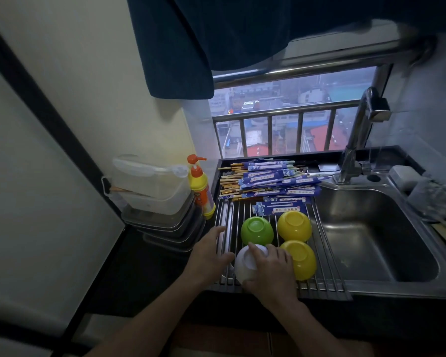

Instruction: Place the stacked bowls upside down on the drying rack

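A metal-rod drying rack (322, 279) lies over the left part of the sink. Three bowls rest upside down on it: a green bowl (256, 230) at the back left, a yellow bowl (294, 225) at the back right, and a second yellow bowl (303, 258) at the front right. My right hand (271, 271) grips a white bowl (245, 264), which sits upside down at the rack's front left. Beside that bowl, my left hand (209, 251) rests with spread fingers on the rack's left edge, holding nothing.
Packs of chopsticks (268, 180) cover the rack's far end. An orange and yellow soap bottle (201, 188) and stacked plastic containers (157, 199) stand to the left. The steel sink basin (376, 235) and faucet (358, 135) are on the right, with a sponge (404, 176) behind.
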### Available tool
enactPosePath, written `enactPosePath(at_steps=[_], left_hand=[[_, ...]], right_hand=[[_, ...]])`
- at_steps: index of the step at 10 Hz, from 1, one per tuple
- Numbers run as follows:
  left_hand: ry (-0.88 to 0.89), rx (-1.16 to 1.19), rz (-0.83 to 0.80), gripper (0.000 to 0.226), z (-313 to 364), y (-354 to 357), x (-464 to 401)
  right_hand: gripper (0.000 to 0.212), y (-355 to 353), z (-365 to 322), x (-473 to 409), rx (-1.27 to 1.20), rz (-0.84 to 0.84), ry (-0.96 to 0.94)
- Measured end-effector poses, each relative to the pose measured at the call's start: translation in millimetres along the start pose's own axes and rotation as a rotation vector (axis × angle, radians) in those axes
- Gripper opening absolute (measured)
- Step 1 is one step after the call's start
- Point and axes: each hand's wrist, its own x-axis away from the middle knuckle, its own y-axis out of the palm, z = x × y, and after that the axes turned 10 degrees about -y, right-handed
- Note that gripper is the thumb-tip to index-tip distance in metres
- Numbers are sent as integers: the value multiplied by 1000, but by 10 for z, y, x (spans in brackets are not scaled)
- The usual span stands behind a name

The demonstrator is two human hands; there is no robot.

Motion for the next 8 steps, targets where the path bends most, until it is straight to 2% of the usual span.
enactPosePath(at_steps=[6,8], left_hand=[[77,-24,68,69,-111,-49,-76],[152,-103,156,70,-81,-71,-67]], right_hand=[[99,82,-29,-252,4,-88,34],[94,-55,-48,-248,-24,-119,54]])
